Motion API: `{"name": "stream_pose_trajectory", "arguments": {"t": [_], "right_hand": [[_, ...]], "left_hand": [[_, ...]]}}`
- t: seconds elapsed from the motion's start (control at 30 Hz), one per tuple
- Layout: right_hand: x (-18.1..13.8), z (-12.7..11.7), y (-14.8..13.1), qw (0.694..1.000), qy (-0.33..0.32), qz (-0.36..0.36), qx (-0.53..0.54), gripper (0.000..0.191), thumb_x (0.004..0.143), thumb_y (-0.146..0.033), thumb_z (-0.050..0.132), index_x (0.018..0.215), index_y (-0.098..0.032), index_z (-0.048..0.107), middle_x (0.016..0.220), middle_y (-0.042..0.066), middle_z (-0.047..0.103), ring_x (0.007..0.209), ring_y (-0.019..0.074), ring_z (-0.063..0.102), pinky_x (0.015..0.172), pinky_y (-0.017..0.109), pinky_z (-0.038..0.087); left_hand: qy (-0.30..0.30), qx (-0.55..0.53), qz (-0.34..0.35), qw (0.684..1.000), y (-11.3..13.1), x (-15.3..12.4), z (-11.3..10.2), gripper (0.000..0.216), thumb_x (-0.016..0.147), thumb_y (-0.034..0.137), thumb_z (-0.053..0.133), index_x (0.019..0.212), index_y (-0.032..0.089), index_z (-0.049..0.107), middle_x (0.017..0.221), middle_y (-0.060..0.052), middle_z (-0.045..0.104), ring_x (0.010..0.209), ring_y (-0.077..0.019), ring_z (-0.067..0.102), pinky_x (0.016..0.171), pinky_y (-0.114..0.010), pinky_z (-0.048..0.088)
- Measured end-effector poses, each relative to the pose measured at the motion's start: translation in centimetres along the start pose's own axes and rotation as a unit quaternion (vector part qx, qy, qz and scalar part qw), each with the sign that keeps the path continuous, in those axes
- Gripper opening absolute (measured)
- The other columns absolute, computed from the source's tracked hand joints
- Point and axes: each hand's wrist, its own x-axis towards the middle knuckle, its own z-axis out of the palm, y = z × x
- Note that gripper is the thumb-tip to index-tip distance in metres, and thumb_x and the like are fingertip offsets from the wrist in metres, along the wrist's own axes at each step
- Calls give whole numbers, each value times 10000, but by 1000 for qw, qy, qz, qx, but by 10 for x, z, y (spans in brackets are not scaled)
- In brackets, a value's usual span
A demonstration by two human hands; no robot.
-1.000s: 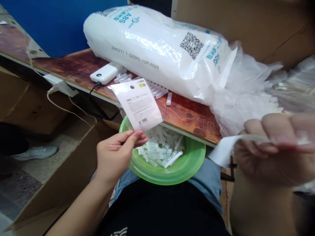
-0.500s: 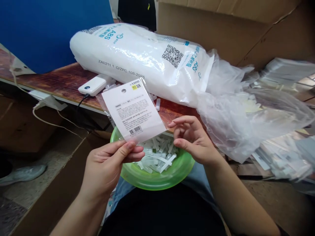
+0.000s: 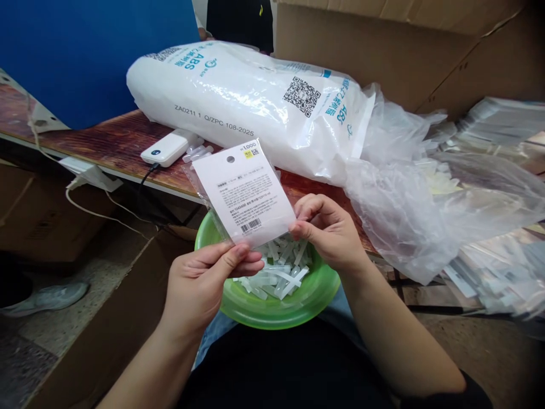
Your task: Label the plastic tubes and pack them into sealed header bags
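Note:
A clear plastic packet with a white printed card (image 3: 244, 193) is held up over a green bowl (image 3: 281, 315). My left hand (image 3: 208, 278) pinches its lower left corner between thumb and fingers. At the lower right corner, my right hand (image 3: 327, 230) is closed on the packet's edge with thumb and forefinger. The card shows small print, a barcode, a punched hole and the price 1,000. Several whitish translucent plastic strips (image 3: 283, 278) lie in the bowl below, partly hidden by the packet and my hands.
A large white ABS sack (image 3: 238, 96) lies across the wooden table (image 3: 119, 133). Near it is a white power bank (image 3: 170, 149) with a black cable. Crumpled clear plastic bags (image 3: 409, 199) and flat packets (image 3: 502, 272) lie at right. Cardboard boxes (image 3: 383, 51) stand behind.
My right hand has moved in from beside the packet and now grips its lower right corner. The packet has shifted slightly to the right in the view, my left hand still holding it.

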Motion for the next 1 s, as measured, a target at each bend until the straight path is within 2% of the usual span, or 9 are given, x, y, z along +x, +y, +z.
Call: {"name": "stream_pose_trajectory", "arguments": {"t": [0.23,0.5,0.7,0.77,0.8,0.83,0.9,0.97,1.0], "right_hand": [[3,2,1,998,48,29,41,222,680,-225,815,688,-180,597,639,-36,585,576,89,539,569,248,419],[6,1,5,991,78,97,46,280,672,-293,825,655,-165,576,559,-40,579,509,73,510,521,236,393],[11,7,15,987,86,137,22,366,687,-379,797,657,-179,492,555,-62,512,478,67,468,477,225,374],[12,12,19,986,125,98,-53,360,719,-415,764,721,-195,478,608,-56,498,502,76,458,481,234,391],[10,13,20,979,160,42,-120,323,746,-408,741,775,-199,496,669,-35,518,549,92,482,511,249,420],[8,14,22,959,194,-39,-203,274,774,-383,718,844,-199,527,750,-2,548,628,116,521,567,271,455],[1,13,23,869,210,-225,-386,263,816,-342,679,1024,-208,590,959,70,598,848,176,574,734,334,491],[-6,9,23,767,154,-340,-522,383,838,-376,652,1182,-217,601,1145,108,606,1021,230,563,879,403,452],[-9,7,23,734,129,-358,-563,441,842,-394,643,1239,-210,586,1202,113,604,1063,247,557,916,426,424]], "left_hand": [[-6,-4,22,1000,2,-3,4,141,671,256,818,753,154,765,671,-65,749,559,-203,714,605,-266,628],[-10,9,43,999,-2,-4,4,101,681,238,809,738,164,769,676,-67,750,571,-211,717,614,-264,629],[-14,7,22,1000,-5,5,3,167,640,281,839,746,170,773,688,-76,752,575,-215,718,602,-273,629],[-20,3,8,1000,-5,8,4,183,627,295,847,737,170,772,680,-76,751,572,-213,717,590,-266,627],[-20,-1,3,1000,-5,9,5,189,622,300,850,736,170,773,680,-75,751,576,-212,718,589,-262,625],[-18,-6,0,1000,-4,9,6,195,620,303,852,740,171,773,680,-74,751,578,-208,718,589,-256,623],[-14,-20,-5,1000,-3,10,7,202,617,304,854,751,176,773,686,-69,753,579,-197,717,590,-245,620],[-16,-36,-10,999,-2,11,9,202,612,296,858,751,177,772,694,-66,755,576,-189,715,591,-238,617],[-19,-42,-11,999,-2,11,10,199,610,292,860,745,175,772,695,-67,755,573,-186,714,590,-235,615]]}}
